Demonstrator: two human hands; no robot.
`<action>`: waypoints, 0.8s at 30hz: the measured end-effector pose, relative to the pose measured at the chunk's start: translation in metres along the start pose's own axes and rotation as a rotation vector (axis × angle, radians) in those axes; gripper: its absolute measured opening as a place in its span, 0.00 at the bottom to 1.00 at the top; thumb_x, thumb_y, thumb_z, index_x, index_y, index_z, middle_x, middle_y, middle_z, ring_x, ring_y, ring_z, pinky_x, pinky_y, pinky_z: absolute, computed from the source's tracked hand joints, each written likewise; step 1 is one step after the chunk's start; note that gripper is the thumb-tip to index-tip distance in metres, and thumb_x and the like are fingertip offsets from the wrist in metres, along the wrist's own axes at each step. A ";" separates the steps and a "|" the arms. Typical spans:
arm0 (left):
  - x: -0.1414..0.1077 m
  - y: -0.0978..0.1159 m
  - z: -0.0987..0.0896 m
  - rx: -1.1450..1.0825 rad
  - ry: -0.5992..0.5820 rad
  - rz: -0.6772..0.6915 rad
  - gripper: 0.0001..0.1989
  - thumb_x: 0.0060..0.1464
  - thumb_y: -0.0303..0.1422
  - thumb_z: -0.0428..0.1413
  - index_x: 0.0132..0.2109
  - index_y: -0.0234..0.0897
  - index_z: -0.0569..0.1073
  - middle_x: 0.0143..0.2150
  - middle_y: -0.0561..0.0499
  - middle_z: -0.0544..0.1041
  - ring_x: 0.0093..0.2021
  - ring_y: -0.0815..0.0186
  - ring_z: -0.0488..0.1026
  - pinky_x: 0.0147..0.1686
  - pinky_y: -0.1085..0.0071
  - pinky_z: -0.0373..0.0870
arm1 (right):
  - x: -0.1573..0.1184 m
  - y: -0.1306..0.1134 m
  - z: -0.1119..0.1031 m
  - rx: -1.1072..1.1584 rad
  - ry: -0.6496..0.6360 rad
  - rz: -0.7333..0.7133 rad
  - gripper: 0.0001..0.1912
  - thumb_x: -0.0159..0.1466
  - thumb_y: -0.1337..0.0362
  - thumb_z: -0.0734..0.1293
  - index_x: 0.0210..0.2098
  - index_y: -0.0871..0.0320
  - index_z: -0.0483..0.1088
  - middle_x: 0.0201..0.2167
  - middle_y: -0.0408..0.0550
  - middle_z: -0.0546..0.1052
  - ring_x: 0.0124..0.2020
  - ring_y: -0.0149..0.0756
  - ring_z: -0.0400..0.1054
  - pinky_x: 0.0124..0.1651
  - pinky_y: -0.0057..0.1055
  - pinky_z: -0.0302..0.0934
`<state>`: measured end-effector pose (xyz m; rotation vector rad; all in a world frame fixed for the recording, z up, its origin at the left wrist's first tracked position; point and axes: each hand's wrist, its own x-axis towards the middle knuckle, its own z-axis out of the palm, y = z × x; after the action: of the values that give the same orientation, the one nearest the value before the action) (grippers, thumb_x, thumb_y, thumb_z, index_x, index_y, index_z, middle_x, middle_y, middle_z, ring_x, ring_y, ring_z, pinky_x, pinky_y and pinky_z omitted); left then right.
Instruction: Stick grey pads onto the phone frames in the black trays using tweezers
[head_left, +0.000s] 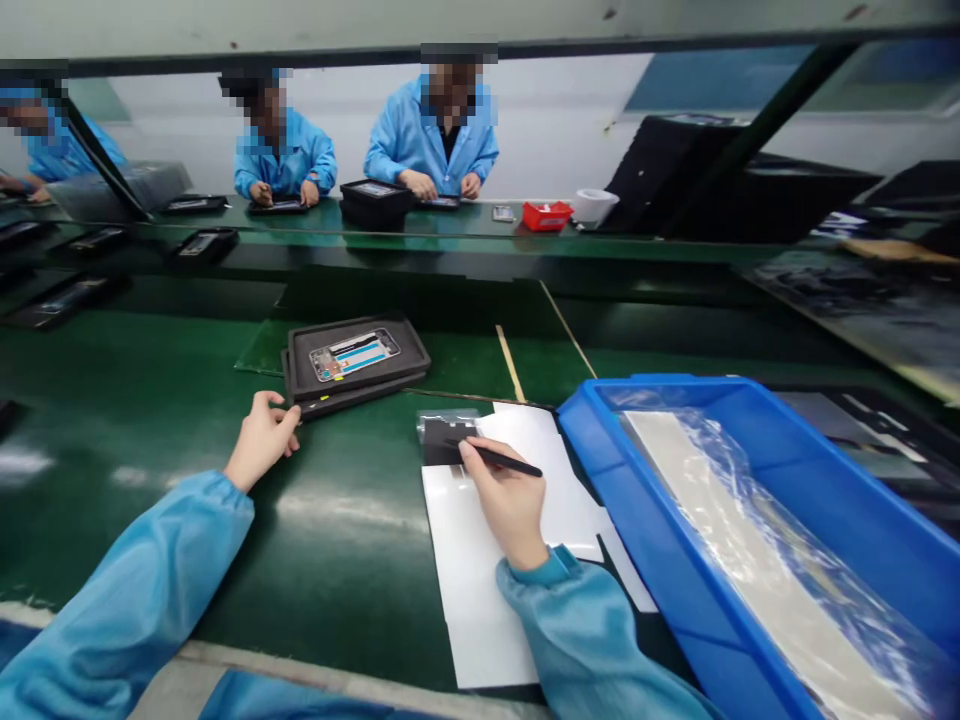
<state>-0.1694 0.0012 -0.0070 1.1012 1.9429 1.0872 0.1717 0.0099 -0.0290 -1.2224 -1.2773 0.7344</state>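
My right hand [510,497] is closed around black tweezers [511,460], held like a pen. Their tip lies over a dark sheet in clear film [444,440], at the top of white paper sheets [469,580]. My left hand [264,440] is loosely curled, fingers apart, at the near left corner of two stacked black trays [416,358]. The thumb tip seems to touch the lower tray; a firm hold does not show. In the upper tray lies a phone frame [356,353] with white and blue strips inside.
A blue bin [862,470] to the right holds a beige strip in clear plastic wrap [697,480]. More black trays [202,245] sit at the far left. Several people in blue jackets [435,135] work across the bench, near a red box [546,216] and a tape roll [595,205].
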 end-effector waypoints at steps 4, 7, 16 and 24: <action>0.017 0.006 0.025 -0.241 0.057 -0.121 0.19 0.61 0.31 0.52 0.57 0.35 0.57 0.34 0.52 0.74 0.24 0.67 0.78 0.27 0.69 0.78 | 0.000 -0.004 -0.001 -0.029 0.013 -0.001 0.11 0.58 0.56 0.74 0.34 0.58 0.80 0.34 0.51 0.84 0.34 0.43 0.79 0.40 0.41 0.75; 0.027 0.012 0.024 -0.386 0.064 -0.146 0.17 0.60 0.26 0.50 0.56 0.33 0.60 0.40 0.47 0.75 0.26 0.69 0.78 0.34 0.66 0.81 | 0.000 -0.005 -0.001 -0.021 0.012 0.000 0.12 0.58 0.56 0.75 0.34 0.58 0.80 0.35 0.52 0.84 0.35 0.44 0.79 0.41 0.42 0.75; 0.047 0.004 -0.052 -0.435 -0.038 -0.109 0.09 0.51 0.20 0.52 0.39 0.32 0.72 0.37 0.48 0.76 0.29 0.72 0.73 0.29 0.76 0.76 | 0.004 -0.001 -0.006 0.013 0.105 -0.018 0.10 0.58 0.58 0.75 0.35 0.58 0.80 0.33 0.52 0.83 0.34 0.43 0.78 0.42 0.42 0.74; 0.060 0.013 -0.102 0.046 -0.193 0.005 0.11 0.52 0.24 0.56 0.41 0.33 0.80 0.32 0.47 0.80 0.32 0.64 0.75 0.33 0.67 0.77 | 0.008 0.000 -0.011 0.047 0.210 -0.003 0.11 0.58 0.57 0.76 0.35 0.58 0.79 0.34 0.51 0.83 0.35 0.43 0.78 0.43 0.44 0.75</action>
<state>-0.2751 0.0233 0.0421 1.1910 1.8215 0.9070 0.1835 0.0147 -0.0248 -1.2256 -1.0831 0.6127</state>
